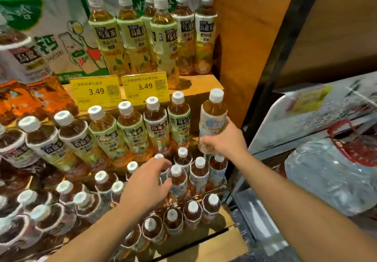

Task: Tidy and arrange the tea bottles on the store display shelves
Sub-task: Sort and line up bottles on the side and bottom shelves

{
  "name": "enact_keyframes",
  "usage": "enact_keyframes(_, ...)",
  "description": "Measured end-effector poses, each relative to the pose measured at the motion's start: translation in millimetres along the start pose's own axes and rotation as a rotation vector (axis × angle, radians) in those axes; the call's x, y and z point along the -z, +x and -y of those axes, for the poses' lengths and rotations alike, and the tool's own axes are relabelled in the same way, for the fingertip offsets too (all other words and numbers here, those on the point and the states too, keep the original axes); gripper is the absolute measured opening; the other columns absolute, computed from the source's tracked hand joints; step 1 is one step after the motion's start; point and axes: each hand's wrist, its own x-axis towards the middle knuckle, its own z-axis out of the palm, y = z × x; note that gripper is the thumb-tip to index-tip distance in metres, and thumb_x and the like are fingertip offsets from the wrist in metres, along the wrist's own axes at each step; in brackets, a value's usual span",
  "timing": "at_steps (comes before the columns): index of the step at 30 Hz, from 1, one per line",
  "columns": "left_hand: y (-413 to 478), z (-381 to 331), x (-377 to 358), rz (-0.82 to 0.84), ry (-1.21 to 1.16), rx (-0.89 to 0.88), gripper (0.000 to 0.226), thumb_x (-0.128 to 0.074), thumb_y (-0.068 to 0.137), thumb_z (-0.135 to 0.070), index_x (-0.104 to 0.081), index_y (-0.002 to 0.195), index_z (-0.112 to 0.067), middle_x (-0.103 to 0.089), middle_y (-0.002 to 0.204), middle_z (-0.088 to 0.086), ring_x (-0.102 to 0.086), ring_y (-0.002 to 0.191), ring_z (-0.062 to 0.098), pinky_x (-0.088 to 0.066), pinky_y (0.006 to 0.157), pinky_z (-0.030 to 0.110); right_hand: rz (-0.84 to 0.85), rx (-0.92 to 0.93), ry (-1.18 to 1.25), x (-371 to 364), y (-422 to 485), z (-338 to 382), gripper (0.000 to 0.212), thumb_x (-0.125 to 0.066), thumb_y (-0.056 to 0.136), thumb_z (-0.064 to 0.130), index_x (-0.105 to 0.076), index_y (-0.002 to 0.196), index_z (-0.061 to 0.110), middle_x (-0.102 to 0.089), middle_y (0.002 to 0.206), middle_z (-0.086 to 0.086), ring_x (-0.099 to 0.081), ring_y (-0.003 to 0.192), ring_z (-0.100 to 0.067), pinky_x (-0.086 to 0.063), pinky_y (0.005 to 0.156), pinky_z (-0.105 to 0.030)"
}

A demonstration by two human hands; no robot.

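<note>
A yellow paper price tag (94, 91) and a second yellow price tag (145, 87) each read 3.49. A green-labelled plastic tea bottle (106, 35) reads 乌龙茶. A green-and-white cardboard carton (51, 23) shows 钙.

Right grip (222, 141) holding bottle (213, 115); left grip (146, 182) half-curled.

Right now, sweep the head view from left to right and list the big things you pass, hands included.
Green-and-white carton → left hand → right hand gripping a pale-label tea bottle → big water jug.
</note>
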Motion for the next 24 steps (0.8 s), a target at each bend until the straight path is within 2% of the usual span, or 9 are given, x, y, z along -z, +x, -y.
enact_keyframes(4,25,-8,-7,0.028,-0.055,0.033,0.037,-0.063,0.089,-0.038,-0.054,0.124,-0.033,-0.057,0.115,-0.015,-0.054,0.100,0.005,-0.047,0.088,0.023,0.070,-0.023,-0.015,-21,12,-17,0.074,-0.091,0.064,0.040,-0.053,0.127,0.031,-0.067,0.122,0.007,-0.065,0.110,-0.019,-0.051,0.089,-0.032)
enact_keyframes(8,46,-17,-17,0.070,-0.119,0.073,0.042,-0.064,0.087,-0.030,-0.052,0.127,-0.032,-0.061,0.114,-0.012,-0.055,0.091,0.005,-0.047,0.082,0.023,0.090,-0.030,-0.045,-36,23,-25,0.074,-0.090,0.060,0.046,-0.054,0.124,0.033,-0.069,0.119,0.009,-0.066,0.106,-0.018,-0.054,0.090,-0.035)
enact_keyframes(12,59,-34,-24,0.078,-0.177,0.072,0.064,-0.067,0.086,-0.030,-0.035,0.140,-0.036,-0.058,0.125,-0.011,-0.059,0.093,0.006,-0.053,0.082,0.029,0.116,0.014,-0.080,-39,29,-29,0.069,-0.090,0.061,0.040,-0.053,0.118,0.034,-0.069,0.116,0.010,-0.066,0.103,-0.016,-0.054,0.088,-0.034)
enact_keyframes(15,68,-50,-25,0.060,-0.260,0.045,0.078,-0.067,0.087,-0.027,-0.020,0.147,-0.040,-0.058,0.125,-0.007,-0.059,0.095,0.006,-0.046,0.078,0.025,0.129,0.033,-0.082,-37,30,-29,0.068,-0.089,0.063,0.034,-0.054,0.121,0.034,-0.069,0.115,0.010,-0.066,0.103,-0.015,-0.054,0.085,-0.031)
enact_keyframes(19,79,-62,-27,0.037,-0.391,0.079,0.084,-0.069,0.086,-0.029,-0.014,0.149,-0.041,-0.061,0.128,-0.006,-0.058,0.090,0.005,-0.045,0.071,0.018,0.155,0.019,-0.046,-33,30,-33,0.067,-0.087,0.067,0.028,-0.055,0.125,0.035,-0.069,0.116,0.009,-0.064,0.105,-0.014,-0.050,0.086,-0.028)
enact_keyframes(22,83,-72,-25,-0.009,-0.419,0.058,0.089,-0.069,0.083,-0.043,-0.009,0.149,-0.045,-0.060,0.130,-0.009,-0.064,0.100,0.013,-0.053,0.080,0.030,0.184,0.110,-0.084,-28,29,-37,0.056,-0.077,0.082,0.034,-0.053,0.132,0.036,-0.065,0.115,0.012,-0.056,0.099,-0.008,-0.044,0.089,-0.027)
enact_keyframes(24,87,-78,-21,-0.058,-0.343,0.039,0.077,-0.065,0.082,-0.054,-0.019,0.144,-0.045,-0.063,0.124,-0.011,-0.065,0.103,0.018,-0.054,0.084,0.038,0.235,0.163,-0.165,-31,26,-40,0.049,-0.072,0.085,0.039,-0.051,0.128,0.037,-0.061,0.106,0.018,-0.056,0.096,-0.008,-0.045,0.086,-0.027)
